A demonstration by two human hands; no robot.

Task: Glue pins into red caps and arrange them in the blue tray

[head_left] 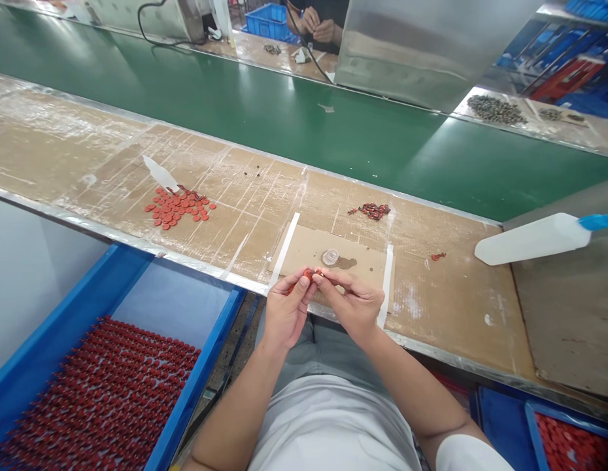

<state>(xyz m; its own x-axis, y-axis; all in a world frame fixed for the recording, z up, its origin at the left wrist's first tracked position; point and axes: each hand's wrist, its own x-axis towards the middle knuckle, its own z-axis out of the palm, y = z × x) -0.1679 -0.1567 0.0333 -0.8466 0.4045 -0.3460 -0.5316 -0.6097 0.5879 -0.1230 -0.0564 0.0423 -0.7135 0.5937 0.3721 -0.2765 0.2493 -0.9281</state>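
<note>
Head view: the left hand (pixel 286 314) pinches a small red piece (pixel 308 273) between thumb and fingers, above the near part of a cardboard sheet (pixel 304 246). The right hand (pixel 357 304) has thumb and fingertips closed on the piece's right end (the exact contact is too small to make out). A clear round dish (pixel 330 257) sits just beyond. Red discs (pixel 174 212) lie heaped to the left, dark-red parts (pixel 374 210) cluster on the far side, and a white bottle (pixel 534 240) is at right.
</note>
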